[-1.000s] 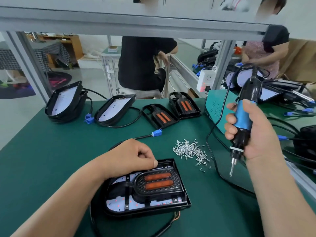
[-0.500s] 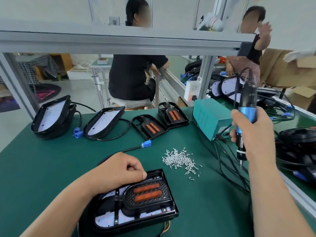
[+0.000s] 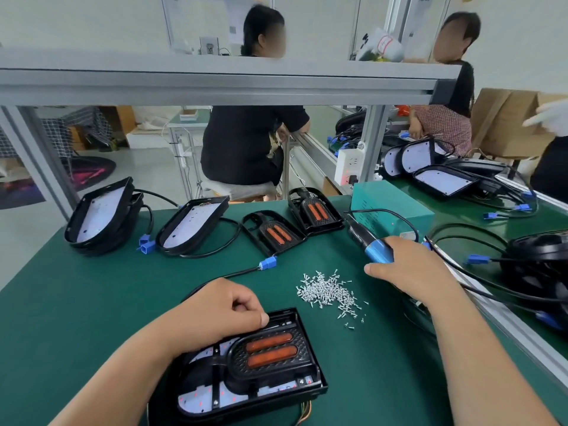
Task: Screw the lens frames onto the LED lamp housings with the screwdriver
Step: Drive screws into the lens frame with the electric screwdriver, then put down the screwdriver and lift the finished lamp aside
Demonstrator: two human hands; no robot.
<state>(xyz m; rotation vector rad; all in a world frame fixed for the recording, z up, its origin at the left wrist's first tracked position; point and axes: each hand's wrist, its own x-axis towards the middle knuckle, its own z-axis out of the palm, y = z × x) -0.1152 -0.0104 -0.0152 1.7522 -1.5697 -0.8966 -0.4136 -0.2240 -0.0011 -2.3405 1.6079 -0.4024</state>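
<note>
- A housing (image 3: 215, 404) is lying flat on the near edge of the green mat (image 3: 92, 302), with a lens frame (image 3: 270, 355) sitting on top of it.
- The left hand (image 3: 221, 309) is resting on the housing's far edge. Its fingers are curling inward and the thumb is pressing against the forefinger; whether it is pinching anything cannot be told.
- Loose screws (image 3: 329, 290) are lying in a pile just beyond the housing, between the two hands.
- The right hand (image 3: 412, 272) is gripping the screwdriver (image 3: 376, 250), fingers wrapping its blue grip, and holding it tilted low over the mat, right of the screws.
- Two spare frames (image 3: 273, 235) are leaning further back.
- Two more housings (image 3: 193, 222) are standing at the far left.
</note>
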